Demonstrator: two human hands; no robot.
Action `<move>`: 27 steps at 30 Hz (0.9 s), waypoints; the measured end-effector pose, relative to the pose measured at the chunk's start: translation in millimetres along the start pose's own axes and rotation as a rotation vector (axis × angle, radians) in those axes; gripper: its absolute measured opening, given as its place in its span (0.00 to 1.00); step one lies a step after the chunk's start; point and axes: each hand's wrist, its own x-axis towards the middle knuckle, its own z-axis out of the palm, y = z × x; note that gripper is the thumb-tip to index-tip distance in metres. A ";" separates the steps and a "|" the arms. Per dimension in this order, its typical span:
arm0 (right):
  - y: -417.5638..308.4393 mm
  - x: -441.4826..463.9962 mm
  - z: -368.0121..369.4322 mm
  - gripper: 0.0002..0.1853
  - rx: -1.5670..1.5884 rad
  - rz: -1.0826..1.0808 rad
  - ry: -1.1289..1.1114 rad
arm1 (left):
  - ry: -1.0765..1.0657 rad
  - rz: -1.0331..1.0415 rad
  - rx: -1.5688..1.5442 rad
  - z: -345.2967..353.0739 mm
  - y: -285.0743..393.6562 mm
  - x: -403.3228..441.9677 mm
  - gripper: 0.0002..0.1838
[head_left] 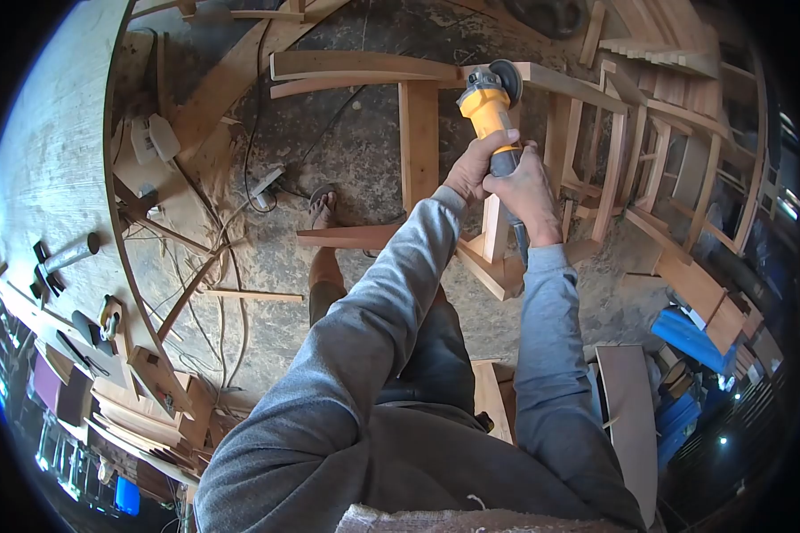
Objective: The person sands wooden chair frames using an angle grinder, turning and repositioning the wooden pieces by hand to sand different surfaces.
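Note:
Both hands hold a yellow and black angle grinder [486, 108] in front of me. My left hand [473, 169] is wrapped round its body, and my right hand [528, 192] grips the dark rear handle beside it. The grinder's round disc [507, 83] is over the top of a wooden frame [567, 86]; whether it touches the wood cannot be made out. Curved wooden rails [364, 67] run left from the grinder's head, above an upright post [419, 142]. Part of the frame below the hands is hidden by them.
On the left stands a large board [53, 151] carrying a hammer [69, 253] and small tools. A power strip [265, 184] and loose cords lie on the floor near my foot [323, 208]. More wooden frames [658, 169] stand at the right, with a blue object [692, 339] below.

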 end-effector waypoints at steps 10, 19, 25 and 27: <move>3.2 -14.7 -37.2 0.37 -0.088 -0.053 0.052 | -0.042 0.030 0.015 51.8 -0.5 -15.2 0.22; 27.1 -75.2 -107.3 0.28 0.377 -0.194 0.041 | -0.139 0.032 0.216 132.4 -28.1 -48.4 0.20; 71.1 -81.0 -138.6 0.24 0.670 -0.122 -0.071 | -0.073 0.164 0.520 172.4 -60.4 -41.3 0.17; 102.5 -56.1 -119.0 0.25 0.739 -0.157 -0.090 | -0.004 0.171 0.601 168.6 -63.6 -30.7 0.17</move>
